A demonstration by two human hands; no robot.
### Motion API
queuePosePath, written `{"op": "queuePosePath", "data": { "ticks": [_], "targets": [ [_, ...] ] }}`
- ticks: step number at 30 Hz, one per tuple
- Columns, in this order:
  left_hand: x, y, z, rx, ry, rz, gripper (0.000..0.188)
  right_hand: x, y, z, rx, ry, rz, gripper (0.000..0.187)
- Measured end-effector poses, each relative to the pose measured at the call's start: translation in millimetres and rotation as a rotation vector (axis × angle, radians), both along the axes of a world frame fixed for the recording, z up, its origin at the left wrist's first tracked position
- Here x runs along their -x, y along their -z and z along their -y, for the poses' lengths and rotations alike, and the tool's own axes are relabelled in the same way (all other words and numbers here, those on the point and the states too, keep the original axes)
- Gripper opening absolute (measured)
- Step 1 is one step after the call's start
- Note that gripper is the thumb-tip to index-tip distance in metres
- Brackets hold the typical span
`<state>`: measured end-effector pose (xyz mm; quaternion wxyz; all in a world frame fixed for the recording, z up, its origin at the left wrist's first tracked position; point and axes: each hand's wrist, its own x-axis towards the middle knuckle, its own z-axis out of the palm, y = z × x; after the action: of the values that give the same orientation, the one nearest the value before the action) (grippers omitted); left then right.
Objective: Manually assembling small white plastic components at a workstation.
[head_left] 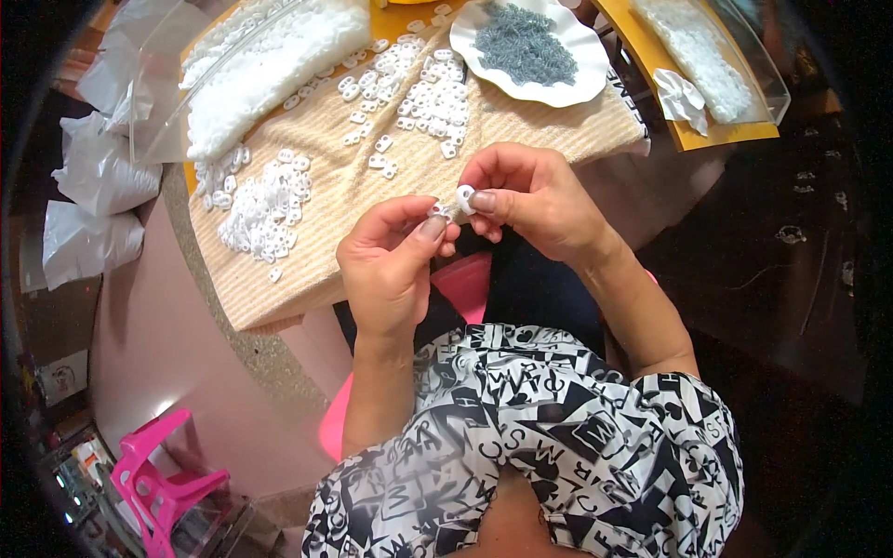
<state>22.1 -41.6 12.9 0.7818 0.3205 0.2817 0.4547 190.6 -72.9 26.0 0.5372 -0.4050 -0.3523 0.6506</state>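
The right hand (549, 205) pinches 1 small white piece (464, 197) near the edge of the stripy cloth (326, 172). Just beside it, the left hand (386, 270) pinches a bit too tiny to tell. A white pile (260, 219) sits on the cloth. Farther out are a wavy white plate (588, 82) with gray bits (526, 46) and a fat bag (279, 88).
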Motion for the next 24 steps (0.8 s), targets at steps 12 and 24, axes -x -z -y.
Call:
{"op": "queuePosePath", "data": {
  "ticks": [12, 24],
  "targets": [
    [-2.2, 0.0, 1.8, -0.064, -0.020, -0.082, 0.016, 4.2, -8.5, 3.4, -0.059, 0.060, 0.189, 0.014],
    [-5.7, -1.9, 4.3, -0.078, -0.060, -0.088, 0.017, 6.7, -10.3, 9.0, -0.210, 0.153, 0.483, 0.016]
  ]
}}
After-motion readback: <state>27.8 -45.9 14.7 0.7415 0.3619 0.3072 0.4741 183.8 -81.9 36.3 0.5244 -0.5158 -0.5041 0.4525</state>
